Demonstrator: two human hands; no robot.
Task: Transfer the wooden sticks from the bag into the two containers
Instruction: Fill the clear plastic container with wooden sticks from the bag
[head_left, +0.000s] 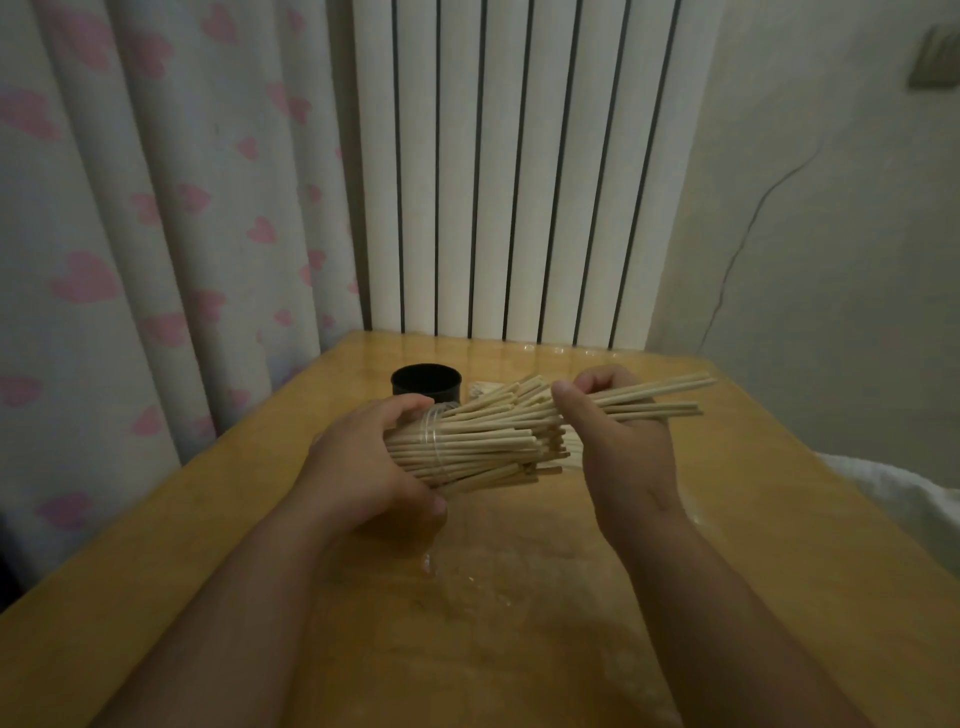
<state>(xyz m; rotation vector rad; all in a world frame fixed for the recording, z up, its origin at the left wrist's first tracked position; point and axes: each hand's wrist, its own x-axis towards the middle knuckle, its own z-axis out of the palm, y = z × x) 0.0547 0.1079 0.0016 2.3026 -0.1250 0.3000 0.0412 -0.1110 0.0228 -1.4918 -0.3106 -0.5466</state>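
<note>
A clear plastic container (435, 431) lies tipped on its side above the wooden table (208, 519), packed with pale wooden sticks (478, 441) that fan out to the right. My left hand (363, 462) grips the container around its body. My right hand (618, 431) holds a smaller bundle of sticks (660, 397), whose ends reach past it to the right. A black round container (427, 382) stands upright behind the hands, open at the top. A clear plastic bag (467, 577) lies flat on the table below my hands, hard to make out.
A few loose sticks or a packet (483, 388) lie just right of the black container. A white radiator (519, 171) stands behind the table, a heart-patterned curtain (156, 208) to the left. White fabric (893, 499) shows at the right edge.
</note>
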